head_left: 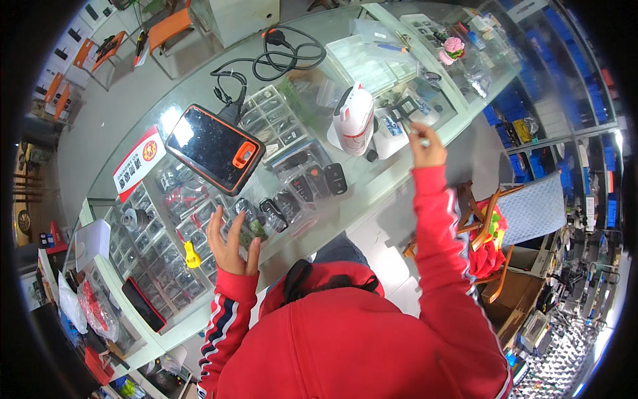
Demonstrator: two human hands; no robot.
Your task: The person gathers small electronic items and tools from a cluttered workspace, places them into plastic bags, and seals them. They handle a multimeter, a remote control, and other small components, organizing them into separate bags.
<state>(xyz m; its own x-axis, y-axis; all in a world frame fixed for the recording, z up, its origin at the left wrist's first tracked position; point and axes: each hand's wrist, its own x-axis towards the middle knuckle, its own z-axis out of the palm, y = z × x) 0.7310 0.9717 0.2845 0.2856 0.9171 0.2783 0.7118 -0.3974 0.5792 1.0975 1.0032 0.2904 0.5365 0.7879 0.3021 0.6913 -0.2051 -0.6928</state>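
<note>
My left hand [230,247] hovers with spread fingers at the near edge of the glass counter [345,223], beside several black car key fobs [274,214]. My right hand [427,146] is farther right, thumb and fingers pinched together. A small pale speck shows at its fingertips, too small to name. Just left of that hand stand a white container [390,136] with a blue label and a white-and-red device [354,123] shaped like a helmet. More key fobs [318,179] lie in clear bags between my hands.
A black tablet with orange trim [216,149] lies on the counter, its black cable [286,56] looping behind. A red-and-white sign [139,163], a yellow clip-like piece [192,254] and a red-edged phone [143,304] are left. A wooden chair [495,233] stands right.
</note>
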